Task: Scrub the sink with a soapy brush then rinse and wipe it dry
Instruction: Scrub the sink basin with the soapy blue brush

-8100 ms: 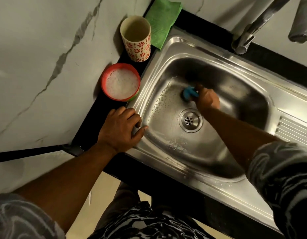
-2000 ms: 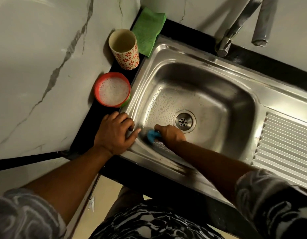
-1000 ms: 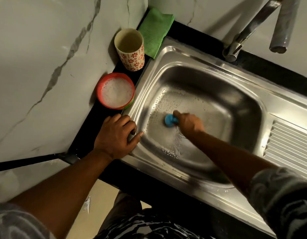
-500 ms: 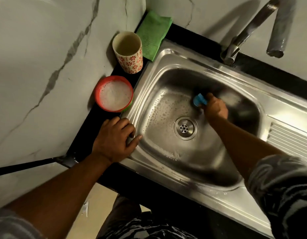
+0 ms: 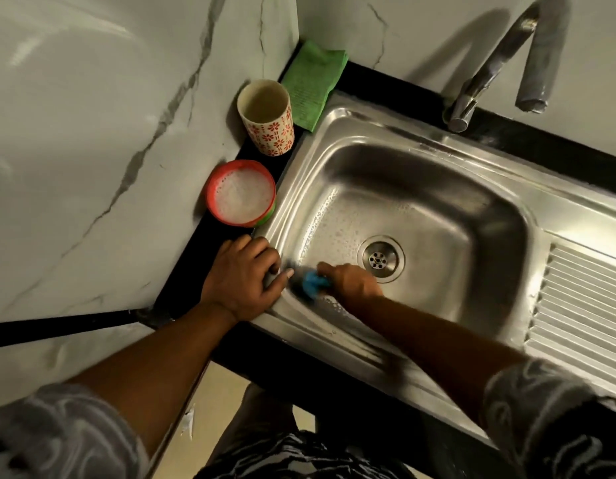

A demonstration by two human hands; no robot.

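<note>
Scrub step is in hand; rinse and wipe not started, by the look of it. The left hand (image 5: 244, 281) braces on the near-left rim corner of the sink (image 5: 438, 174), fingers curled over the edge, thumb laid flat toward the basin. Just right of the thumb is the brush (image 5: 313, 284), blue and blurred, low in the basin's near-left corner against the wall. The right hand (image 5: 351, 285) is closed round it, forearm crossing the front rim. Suds show on the left wall and floor only, the far and right walls look bare, so I'd call scrubbing partway. Next move: work the brush over the bare walls and round the drain (image 5: 381, 259), probably re-dipping first, then rinse. Materials, left to right: marble wall (image 5: 92, 133), pale, grey-veined, glossy. counter (image 5: 185, 271), a narrow black strip. red bowl (image 5: 210, 197), round, looks plastic, full of white foam. cup (image 5: 270, 134), cylindrical, cream with red flower print, upright, contents unclear. green cloth (image 5: 313, 81), folded, ribbed weave, back corner, against the sink rim, likely for drying. Sink is stainless, a rounded-rectangle basin, probably slick when soapy. Drain is a round perforated strainer. tap (image 5: 486, 69), chrome, curved spout, no water running. drainboard (image 5: 583, 299), pressed parallel ridges.
</note>
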